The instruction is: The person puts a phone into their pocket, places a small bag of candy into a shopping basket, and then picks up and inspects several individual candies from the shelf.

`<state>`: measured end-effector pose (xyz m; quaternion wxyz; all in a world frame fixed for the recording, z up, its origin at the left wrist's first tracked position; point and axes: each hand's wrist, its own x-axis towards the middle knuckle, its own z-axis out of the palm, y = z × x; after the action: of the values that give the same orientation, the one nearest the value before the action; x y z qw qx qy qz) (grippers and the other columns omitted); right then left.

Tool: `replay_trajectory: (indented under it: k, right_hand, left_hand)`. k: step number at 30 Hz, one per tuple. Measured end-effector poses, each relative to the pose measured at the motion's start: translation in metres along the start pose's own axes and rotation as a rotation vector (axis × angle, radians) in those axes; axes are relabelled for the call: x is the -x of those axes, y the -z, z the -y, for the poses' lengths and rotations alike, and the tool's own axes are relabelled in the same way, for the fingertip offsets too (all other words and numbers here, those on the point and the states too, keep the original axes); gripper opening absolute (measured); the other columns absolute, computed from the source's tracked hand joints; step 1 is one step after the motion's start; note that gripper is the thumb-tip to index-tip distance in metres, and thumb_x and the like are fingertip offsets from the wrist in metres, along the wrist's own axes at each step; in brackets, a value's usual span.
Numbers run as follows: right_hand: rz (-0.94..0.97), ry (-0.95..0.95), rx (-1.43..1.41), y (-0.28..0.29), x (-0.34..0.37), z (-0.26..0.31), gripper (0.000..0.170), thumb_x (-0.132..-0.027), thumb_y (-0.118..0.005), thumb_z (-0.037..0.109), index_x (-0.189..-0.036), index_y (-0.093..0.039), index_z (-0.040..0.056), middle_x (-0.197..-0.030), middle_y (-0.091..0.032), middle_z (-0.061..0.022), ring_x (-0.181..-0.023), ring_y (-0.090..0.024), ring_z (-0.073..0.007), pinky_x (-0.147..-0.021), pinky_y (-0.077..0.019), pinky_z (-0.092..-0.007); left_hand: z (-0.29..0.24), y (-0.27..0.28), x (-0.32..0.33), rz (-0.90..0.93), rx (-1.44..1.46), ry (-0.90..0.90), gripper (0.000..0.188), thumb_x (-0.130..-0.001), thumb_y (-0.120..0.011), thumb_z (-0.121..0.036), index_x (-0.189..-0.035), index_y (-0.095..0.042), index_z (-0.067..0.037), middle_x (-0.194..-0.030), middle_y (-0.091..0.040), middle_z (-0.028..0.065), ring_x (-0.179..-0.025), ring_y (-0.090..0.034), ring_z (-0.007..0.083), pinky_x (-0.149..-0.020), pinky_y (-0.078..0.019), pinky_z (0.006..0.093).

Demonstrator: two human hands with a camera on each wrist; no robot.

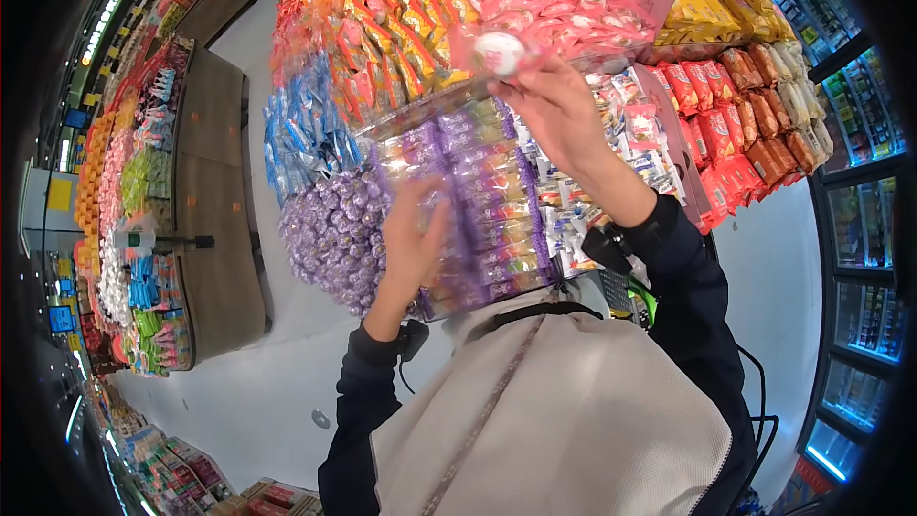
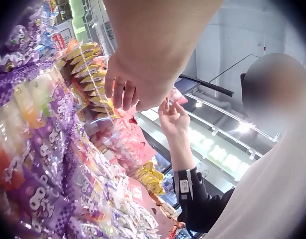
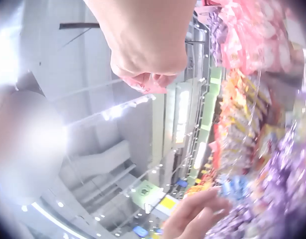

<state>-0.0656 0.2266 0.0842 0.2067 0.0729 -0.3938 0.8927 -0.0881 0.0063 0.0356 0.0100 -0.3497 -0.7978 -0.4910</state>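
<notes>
My right hand (image 1: 562, 117) pinches a small pink packet (image 1: 499, 53) with a white middle at its edge, raised over the candy display. In the right wrist view, a bit of pink wrapper (image 3: 152, 83) pokes out below the curled fingers. My left hand (image 1: 416, 237) is blurred in the head view and hovers over purple-wrapped candy packs (image 1: 499, 220), with nothing seen in it. Its fingers hang loosely bent in the left wrist view. Beyond the right hand lies a heap of similar pink packets (image 1: 564, 0).
Round purple candies (image 1: 334, 239) and blue packets (image 1: 310, 129) fill the left of the display. Yellow-and-red bags (image 1: 401, 33) lie at the back, red packs (image 1: 712, 134) at the right. A clear divider (image 1: 420, 107) separates sections. Another shelf (image 1: 215, 182) stands left, lit coolers (image 1: 864, 229) right.
</notes>
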Motion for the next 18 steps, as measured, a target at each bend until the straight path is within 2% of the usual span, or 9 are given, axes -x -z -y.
replay_trajectory:
  k: [2,3,5,9,13,18]
  right_hand:
    - [-0.047,-0.251,-0.287,-0.009,0.017,0.009,0.018,-0.081,-0.048,0.004,-0.096,-0.052,-0.0046,-0.104,-0.055,-0.0157,-0.101,-0.052,-0.0247,-0.088,-0.0424,-0.0339]
    - [-0.076,-0.351,-0.359,-0.007,0.024,0.008,0.020,-0.081,-0.048,0.004,-0.098,-0.052,-0.0061,-0.103,-0.055,-0.0164,-0.100,-0.052,-0.0250,-0.089,-0.0423,-0.0342]
    - [-0.135,-0.548,-0.501,0.000,0.037,-0.001,0.025,-0.081,-0.047,0.006,-0.101,-0.050,-0.0091,-0.102,-0.055,-0.0178,-0.099,-0.052,-0.0257,-0.089,-0.0420,-0.0349]
    - [-0.137,-0.581,-0.585,0.005,0.052,-0.012,0.022,-0.080,-0.048,0.005,-0.099,-0.051,-0.0078,-0.101,-0.055,-0.0165,-0.097,-0.052,-0.0239,-0.089,-0.0423,-0.0352]
    - [-0.161,-0.565,-0.430,-0.004,0.056,-0.009,0.025,-0.079,-0.051,0.006,-0.102,-0.049,-0.0055,-0.103,-0.055,-0.0149,-0.099,-0.052,-0.0229,-0.089,-0.0423,-0.0339]
    - [-0.039,-0.546,-0.234,0.000,0.062,-0.012,0.029,-0.083,-0.050,0.007,-0.109,-0.045,-0.0041,-0.104,-0.055,-0.0125,-0.097,-0.054,-0.0214,-0.088,-0.0426,-0.0342]
  left_hand:
    - [-0.006,0.002,-0.008,-0.053,0.171,0.041,0.024,-0.078,-0.058,-0.003,-0.102,-0.054,-0.001,-0.096,-0.060,0.0108,-0.090,-0.058,0.0189,-0.081,-0.0439,0.0296]
    - [-0.010,0.003,-0.012,-0.036,0.242,0.068,0.027,-0.080,-0.056,-0.001,-0.106,-0.052,-0.001,-0.097,-0.059,0.0106,-0.089,-0.058,0.0159,-0.080,-0.0448,0.0274]
    - [-0.016,0.000,-0.020,-0.033,0.410,0.112,0.028,-0.081,-0.055,0.000,-0.108,-0.049,0.000,-0.098,-0.059,0.0106,-0.091,-0.057,0.0157,-0.080,-0.0445,0.0272]
    - [-0.025,-0.008,-0.035,0.018,0.629,0.157,0.029,-0.082,-0.053,0.002,-0.110,-0.046,0.002,-0.099,-0.057,0.0101,-0.093,-0.056,0.0156,-0.081,-0.0442,0.0268]
    - [-0.034,-0.015,-0.035,0.017,0.824,0.174,0.022,-0.083,-0.053,-0.001,-0.105,-0.049,0.002,-0.095,-0.058,0.0084,-0.089,-0.056,0.0136,-0.078,-0.0443,0.0252]
    - [-0.028,-0.014,-0.034,-0.066,0.743,0.283,0.009,-0.083,-0.055,-0.003,-0.091,-0.054,0.001,-0.091,-0.059,0.0077,-0.087,-0.056,0.0126,-0.078,-0.0444,0.0253]
